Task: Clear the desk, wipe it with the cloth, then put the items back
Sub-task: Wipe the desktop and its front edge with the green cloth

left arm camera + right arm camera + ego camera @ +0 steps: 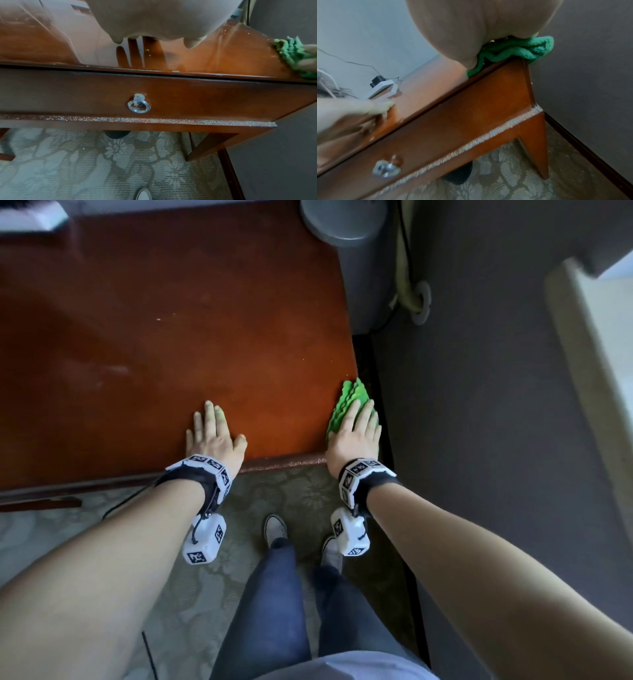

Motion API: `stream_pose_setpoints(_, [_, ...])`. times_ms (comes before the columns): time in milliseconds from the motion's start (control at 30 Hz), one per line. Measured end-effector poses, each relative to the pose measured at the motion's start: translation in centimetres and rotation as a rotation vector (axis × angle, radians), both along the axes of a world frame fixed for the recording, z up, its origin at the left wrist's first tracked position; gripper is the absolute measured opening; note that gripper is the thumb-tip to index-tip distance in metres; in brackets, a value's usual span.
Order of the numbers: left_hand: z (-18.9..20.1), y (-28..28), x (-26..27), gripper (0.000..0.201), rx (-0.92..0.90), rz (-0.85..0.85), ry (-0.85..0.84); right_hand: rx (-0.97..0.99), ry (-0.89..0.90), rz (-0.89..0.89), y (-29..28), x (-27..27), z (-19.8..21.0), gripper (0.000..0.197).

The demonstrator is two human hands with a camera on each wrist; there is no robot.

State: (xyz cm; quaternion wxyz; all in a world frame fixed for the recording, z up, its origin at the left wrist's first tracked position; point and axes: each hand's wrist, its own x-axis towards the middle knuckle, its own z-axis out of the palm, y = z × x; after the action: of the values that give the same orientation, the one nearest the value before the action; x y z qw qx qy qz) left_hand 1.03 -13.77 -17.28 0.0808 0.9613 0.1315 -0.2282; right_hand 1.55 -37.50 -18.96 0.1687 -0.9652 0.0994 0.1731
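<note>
Head view: right hand (354,433) lies flat, fingers straight and together, palm down on the green cloth (346,402) at the near right corner of the desk (205,337); nothing is curled or pinched, the cloth is just pressed under the palm. Left hand (214,436) lies flat on bare wood near the front edge, well apart from the right, fingers straight and slightly spread, holding nothing, likely bracing. Cloth is bunched in wavy folds, poking out ahead of the fingertips, and in the right wrist view its edge hangs a little over the desk's right side. It looks like soft terry or microfibre: light, limp, no stiffness, so it should slide with the palm but can roll or bunch if pressure is uneven. Best held by flat palm pressure across the middle of the wad; to lift it, pinch a thick fold rather than a loose corner. Desk top is glossy and reflective in the left wrist view, with specks and smears, so the cloth should glide easily and could slip off the corner. Judgement: wiping step, near corner in hand. A white box (382,89) with a cable sits on the far left of the desk. Ring pull (139,104) on the drawer front is untouched.
</note>
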Motion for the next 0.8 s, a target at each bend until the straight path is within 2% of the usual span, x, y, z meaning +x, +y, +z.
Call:
stream_pose_setpoints(200, [-0.5,-0.6,4.7,0.073,-0.018,-0.143,-0.055,-0.009,0.034,-0.059,1.7,8.3,0.4,0.075])
stream_pose_setpoints(333, [-0.8,-0.1,11.9,0.07,-0.07,-0.25,-0.078,-0.031,0.057,-0.073,2.5,15.4,0.2,0.077])
stream_pose_setpoints(500, [-0.7,0.8,19.5,0.069,-0.132,-0.294,-0.042,-0.068,0.053,-0.064,3.8,24.4,0.5,0.077])
stream_pose_setpoints(600, [-1.1,1.7,20.5,0.071,-0.118,-0.371,-0.078,-0.104,0.018,-0.046,4.8,28.4,0.6,0.078])
stream_pose_setpoints(733, [-1.6,2.5,20.3,0.072,-0.139,-0.414,-0.134,-0.139,-0.003,-0.018,6.0,30.3,0.7,0.075])
stream_pose_setpoints(800, [-1.6,2.6,20.4,0.071,-0.157,-0.416,-0.137,-0.175,0.004,0.107,6.7,29.7,1.0,0.073])
